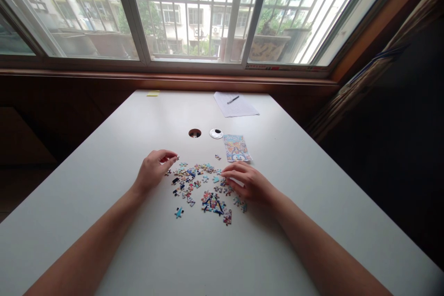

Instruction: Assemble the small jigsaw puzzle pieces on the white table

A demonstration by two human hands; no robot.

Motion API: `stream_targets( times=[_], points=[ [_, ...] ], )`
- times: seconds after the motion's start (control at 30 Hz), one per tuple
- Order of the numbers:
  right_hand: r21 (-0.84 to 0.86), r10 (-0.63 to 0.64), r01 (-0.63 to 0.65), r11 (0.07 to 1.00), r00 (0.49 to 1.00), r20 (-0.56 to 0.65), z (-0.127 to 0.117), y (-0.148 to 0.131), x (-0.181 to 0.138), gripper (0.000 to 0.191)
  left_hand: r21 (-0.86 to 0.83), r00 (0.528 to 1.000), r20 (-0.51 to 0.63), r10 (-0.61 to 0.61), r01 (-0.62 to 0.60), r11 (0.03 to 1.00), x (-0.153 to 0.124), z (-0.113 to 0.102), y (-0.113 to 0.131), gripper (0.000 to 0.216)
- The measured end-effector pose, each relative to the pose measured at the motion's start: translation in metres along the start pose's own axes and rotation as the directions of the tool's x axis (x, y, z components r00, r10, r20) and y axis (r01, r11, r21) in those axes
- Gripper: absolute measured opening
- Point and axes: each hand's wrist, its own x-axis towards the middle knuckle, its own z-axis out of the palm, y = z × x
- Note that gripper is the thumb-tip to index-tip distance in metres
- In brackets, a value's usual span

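My left hand (157,166) pinches a small puzzle piece (177,157) between thumb and forefinger, at the left rim of a pile of loose jigsaw pieces (189,173). Over the pile's right side is my right hand (247,180), palm down, with its fingers spread and the fingertips touching or just above the pieces; I see nothing held in it. Nearer to me lies a joined section of puzzle (213,203) with dark V-shaped lines, and a pinkish joined cluster (227,217) at its lower right corner. A light-blue piece group (179,212) lies apart at the left.
Beyond my right hand lies a colourful picture sheet (237,148). The white table (104,157) has a round cable hole (194,133) with its cover (216,134) beside it. Farther back are paper (239,107) with a pen (233,100) and a yellow note (153,93), before the barred window.
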Motion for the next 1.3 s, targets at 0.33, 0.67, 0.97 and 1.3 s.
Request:
stream_targets(
  times=[0.33,0.67,0.97,1.3],
  points=[
    [0.007,0.000,0.000,1.000,1.000,-0.009,0.000,0.001,0.000,0.023,0.106,0.979,0.133,-0.153,0.140,0.984,0.005,-0.014,-0.007,0.024],
    [0.020,0.015,-0.015,1.000,1.000,0.006,-0.001,0.000,-0.001,0.024,0.107,0.973,0.207,-0.098,0.077,0.991,0.006,-0.012,-0.013,0.022],
    [0.021,0.018,-0.018,1.000,1.000,0.000,-0.001,-0.001,0.000,0.023,0.105,0.979,0.195,-0.067,0.047,0.993,0.006,-0.012,-0.015,0.023],
    [0.031,0.010,-0.010,0.999,1.000,-0.008,0.000,0.001,0.000,0.025,0.114,0.963,0.250,-0.102,0.076,0.991,0.013,-0.034,-0.020,0.030]
  ],
)
